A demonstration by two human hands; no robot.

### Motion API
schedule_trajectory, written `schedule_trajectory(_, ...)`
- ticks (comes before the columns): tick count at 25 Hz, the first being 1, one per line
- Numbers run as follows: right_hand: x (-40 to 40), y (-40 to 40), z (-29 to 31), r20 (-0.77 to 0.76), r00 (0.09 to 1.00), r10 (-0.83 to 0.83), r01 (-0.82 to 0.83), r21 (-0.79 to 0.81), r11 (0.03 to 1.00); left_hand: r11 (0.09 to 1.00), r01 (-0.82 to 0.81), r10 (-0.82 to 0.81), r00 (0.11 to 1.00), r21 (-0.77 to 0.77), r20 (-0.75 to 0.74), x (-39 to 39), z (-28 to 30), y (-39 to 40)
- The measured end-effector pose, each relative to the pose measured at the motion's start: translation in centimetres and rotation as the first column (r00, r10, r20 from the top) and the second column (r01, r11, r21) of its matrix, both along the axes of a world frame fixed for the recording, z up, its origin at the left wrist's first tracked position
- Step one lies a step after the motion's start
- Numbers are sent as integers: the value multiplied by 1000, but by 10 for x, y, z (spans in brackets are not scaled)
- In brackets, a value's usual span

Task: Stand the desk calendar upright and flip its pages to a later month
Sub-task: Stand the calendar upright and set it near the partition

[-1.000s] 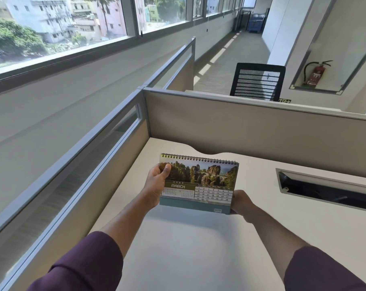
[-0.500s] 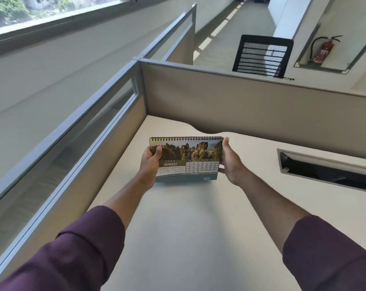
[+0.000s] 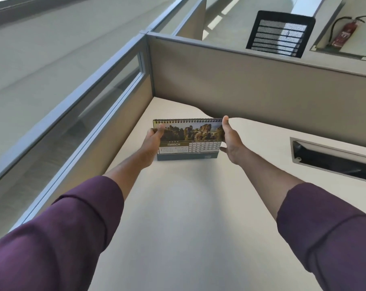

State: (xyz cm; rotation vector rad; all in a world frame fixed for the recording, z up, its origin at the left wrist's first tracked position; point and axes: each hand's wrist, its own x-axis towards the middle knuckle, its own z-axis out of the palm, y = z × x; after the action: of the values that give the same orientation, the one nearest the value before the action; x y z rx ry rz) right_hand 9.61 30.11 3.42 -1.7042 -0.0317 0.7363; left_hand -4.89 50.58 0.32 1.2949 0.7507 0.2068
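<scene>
A spiral-bound desk calendar (image 3: 189, 139) stands upright on the pale desk (image 3: 178, 217), showing a rocky landscape photo and the MARCH page. My left hand (image 3: 151, 141) grips its left edge, thumb over the front near the top corner. At the calendar's right edge my right hand (image 3: 230, 139) rests with the fingers extended upward and the fingertip at the top right corner by the spiral. The calendar's base sits on the desk surface.
Grey cubicle partitions (image 3: 251, 80) wall the desk at the back and left, with a glass strip on the left. A rectangular cable slot (image 3: 333, 160) opens in the desk at right. Beyond the partition stand a black mesh chair (image 3: 279, 33) and a red fire extinguisher (image 3: 344, 33).
The calendar went from held in the air to standing farther out on the desk. My right hand shifted from its lower right corner to its right edge. The camera tilted down.
</scene>
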Motion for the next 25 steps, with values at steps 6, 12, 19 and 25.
schedule_trajectory(6,-7,-2,-31,-57,998,8,-4,74,997,999,45,-45,998,16,-32,-5,-26,-1)
schedule_trajectory(12,-10,3,-49,-87,996,19,-8,117,993,995,66,-62,996,69,-61,-10,-39,-1)
schedule_trajectory(19,0,17,-64,-32,998,48,-44,112,993,992,96,-88,991,77,-103,-3,-56,14)
schedule_trajectory(25,10,19,-67,30,997,74,-76,69,995,996,56,-45,989,70,-144,0,-61,10)
